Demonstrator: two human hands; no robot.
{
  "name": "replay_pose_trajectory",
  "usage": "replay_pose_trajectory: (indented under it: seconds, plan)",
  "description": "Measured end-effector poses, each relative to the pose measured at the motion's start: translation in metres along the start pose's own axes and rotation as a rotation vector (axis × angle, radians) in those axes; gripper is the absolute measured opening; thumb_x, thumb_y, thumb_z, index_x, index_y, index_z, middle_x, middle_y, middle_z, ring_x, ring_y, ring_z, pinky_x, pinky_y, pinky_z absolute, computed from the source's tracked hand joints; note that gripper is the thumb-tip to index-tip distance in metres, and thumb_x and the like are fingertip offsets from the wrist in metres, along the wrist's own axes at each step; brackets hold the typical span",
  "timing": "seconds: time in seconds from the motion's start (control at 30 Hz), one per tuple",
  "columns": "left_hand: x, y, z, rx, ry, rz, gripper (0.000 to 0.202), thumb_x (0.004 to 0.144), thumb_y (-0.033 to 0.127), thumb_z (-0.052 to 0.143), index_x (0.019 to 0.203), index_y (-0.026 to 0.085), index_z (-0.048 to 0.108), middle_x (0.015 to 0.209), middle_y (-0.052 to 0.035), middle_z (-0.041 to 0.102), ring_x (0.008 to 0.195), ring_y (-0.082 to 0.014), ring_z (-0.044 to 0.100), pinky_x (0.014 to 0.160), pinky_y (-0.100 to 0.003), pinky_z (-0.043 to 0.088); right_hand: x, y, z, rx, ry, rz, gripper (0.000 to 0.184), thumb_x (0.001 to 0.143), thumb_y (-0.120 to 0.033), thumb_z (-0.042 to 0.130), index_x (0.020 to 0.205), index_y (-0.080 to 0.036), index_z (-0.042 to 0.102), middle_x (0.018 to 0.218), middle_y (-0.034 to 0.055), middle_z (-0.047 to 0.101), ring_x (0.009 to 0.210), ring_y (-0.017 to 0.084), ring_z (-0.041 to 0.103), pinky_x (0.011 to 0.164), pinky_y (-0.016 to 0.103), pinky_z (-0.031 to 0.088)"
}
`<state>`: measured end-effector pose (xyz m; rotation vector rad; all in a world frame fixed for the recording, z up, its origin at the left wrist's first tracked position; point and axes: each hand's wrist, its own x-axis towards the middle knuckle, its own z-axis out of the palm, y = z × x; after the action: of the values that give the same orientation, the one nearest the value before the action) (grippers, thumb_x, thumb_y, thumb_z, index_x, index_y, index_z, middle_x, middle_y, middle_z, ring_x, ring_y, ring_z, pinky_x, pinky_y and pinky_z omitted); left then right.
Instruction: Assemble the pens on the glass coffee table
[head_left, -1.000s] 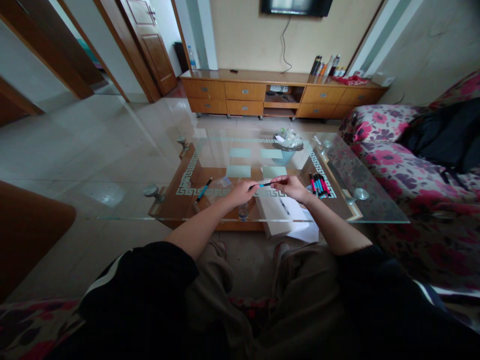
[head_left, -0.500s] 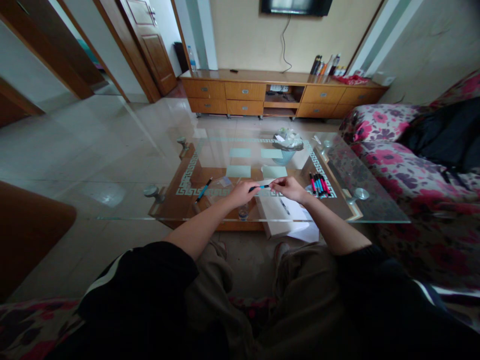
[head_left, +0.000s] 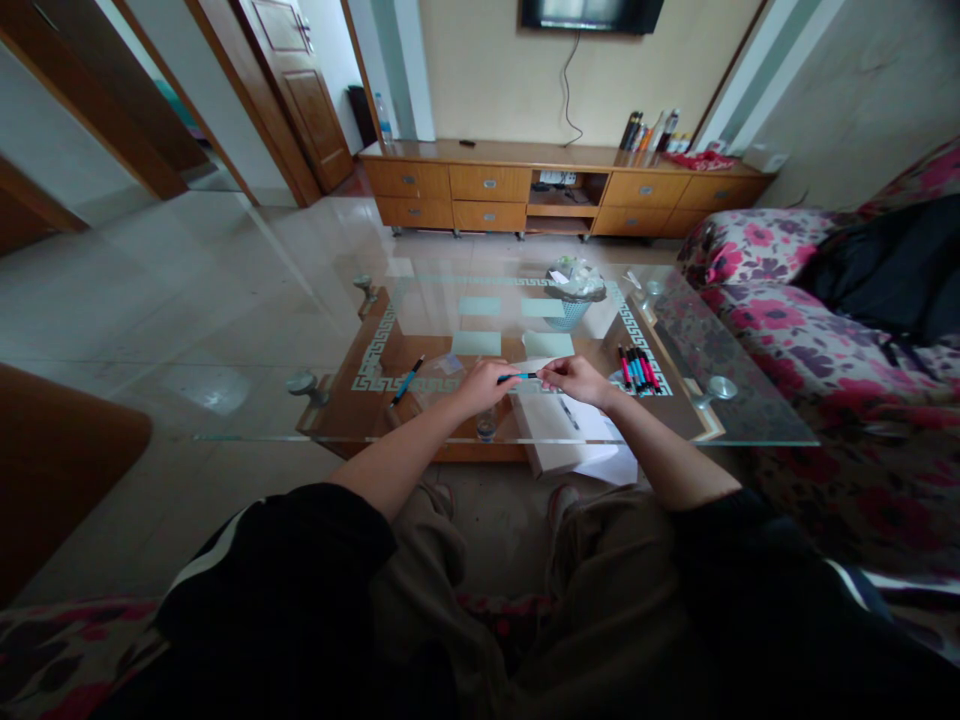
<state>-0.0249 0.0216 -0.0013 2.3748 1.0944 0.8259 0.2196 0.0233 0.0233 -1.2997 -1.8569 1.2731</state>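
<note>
My left hand (head_left: 484, 386) and my right hand (head_left: 576, 380) hold one blue and black pen (head_left: 522, 377) between them, level, just above the glass coffee table (head_left: 525, 420). Each hand is closed on one end of the pen. White paper sheets (head_left: 559, 418) lie under my right hand. A second blue pen (head_left: 408, 380) lies on the glass to the left of my left hand. Several red, black and blue pens (head_left: 637, 368) lie in a bunch to the right of my right hand.
A basket with crumpled wrappers (head_left: 576, 290) stands at the table's far side. A floral sofa (head_left: 787, 300) runs along the right. A wooden drawer cabinet (head_left: 562, 190) with bottles lines the far wall. A small clear packet (head_left: 448, 364) lies near the left pen.
My right hand has slid a little to the left along the pen, toward my left hand. The view has barely shifted.
</note>
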Motion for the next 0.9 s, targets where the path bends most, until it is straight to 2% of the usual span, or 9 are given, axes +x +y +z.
replay_pose_trajectory:
  seconds: [0.1,0.27,0.43,0.5,0.6,0.67,0.73,0.83,0.9]
  plan:
    - [0.0,-0.001,0.003,-0.006,0.003,0.007,0.02,0.096,0.028,0.062,0.103,0.018,0.078,0.098,-0.0071,0.076,0.09,-0.0198,0.068,0.086,-0.031,0.052,0.004,0.006,0.004,0.008,0.011,-0.045,0.045,0.078,-0.063,0.073,0.076,-0.017,0.071,0.07,0.0037,0.069,0.063,0.015,0.059,0.061,0.027,0.047]
    - [0.0,-0.003,0.006,-0.035,0.022,0.06,0.029,0.096,0.022,0.058,0.122,0.018,0.07,0.116,-0.009,0.074,0.105,-0.0209,0.068,0.096,-0.033,0.051,0.009,0.012,0.012,-0.004,0.052,-0.117,0.05,0.079,-0.067,0.069,0.078,-0.017,0.071,0.069,0.0023,0.066,0.06,0.014,0.056,0.059,0.026,0.046]
    - [0.001,-0.004,0.003,-0.027,0.009,0.08,0.025,0.099,0.034,0.059,0.109,0.018,0.074,0.103,-0.0086,0.074,0.097,-0.0211,0.068,0.091,-0.033,0.051,0.008,0.004,0.014,0.022,0.084,-0.114,0.052,0.079,-0.069,0.069,0.082,-0.017,0.073,0.073,0.0032,0.068,0.06,0.013,0.056,0.058,0.025,0.046]
    - [0.001,-0.003,0.0,-0.018,0.017,0.066,0.025,0.1,0.035,0.057,0.104,0.017,0.074,0.099,-0.0079,0.074,0.093,-0.0204,0.068,0.089,-0.032,0.051,0.008,0.001,0.009,0.072,0.159,-0.078,0.054,0.083,-0.07,0.065,0.084,-0.017,0.072,0.077,0.0053,0.071,0.059,0.013,0.056,0.056,0.025,0.046]
    - [0.001,-0.001,-0.002,-0.008,0.046,0.057,0.023,0.101,0.032,0.056,0.102,0.017,0.074,0.096,-0.0068,0.074,0.089,-0.0189,0.067,0.085,-0.031,0.05,0.01,0.003,-0.006,0.063,0.379,-0.039,0.053,0.091,-0.065,0.056,0.096,-0.015,0.073,0.084,0.008,0.073,0.061,0.013,0.058,0.057,0.024,0.048]
    - [0.0,0.0,-0.003,-0.006,0.05,0.053,0.021,0.1,0.03,0.057,0.101,0.017,0.073,0.094,-0.006,0.073,0.086,-0.018,0.066,0.083,-0.03,0.05,0.009,0.008,-0.019,-0.053,0.501,0.016,0.047,0.096,-0.054,0.05,0.104,-0.014,0.073,0.086,0.0086,0.075,0.062,0.014,0.061,0.06,0.025,0.049]
    - [0.0,0.0,-0.003,-0.006,0.045,0.046,0.019,0.1,0.027,0.057,0.101,0.017,0.073,0.094,-0.0057,0.073,0.085,-0.0176,0.065,0.083,-0.03,0.05,0.006,0.015,-0.03,-0.259,0.532,0.086,0.037,0.097,-0.04,0.05,0.104,-0.014,0.075,0.089,0.0093,0.076,0.07,0.017,0.066,0.069,0.027,0.052]
    - [-0.001,0.0,-0.002,0.0,0.033,0.034,0.018,0.099,0.025,0.056,0.102,0.018,0.072,0.095,-0.0055,0.073,0.087,-0.0178,0.065,0.084,-0.03,0.05,0.001,0.025,-0.04,-0.581,0.455,0.137,0.026,0.09,-0.024,0.058,0.105,-0.014,0.077,0.097,0.0112,0.078,0.087,0.022,0.071,0.083,0.03,0.052]
    - [-0.001,-0.001,-0.002,0.008,0.025,0.023,0.019,0.099,0.025,0.055,0.103,0.018,0.072,0.097,-0.0057,0.073,0.089,-0.0184,0.066,0.086,-0.031,0.05,-0.002,0.03,-0.042,-0.702,0.373,0.169,0.027,0.085,-0.02,0.064,0.107,-0.014,0.077,0.098,0.0122,0.078,0.09,0.024,0.071,0.085,0.031,0.051]
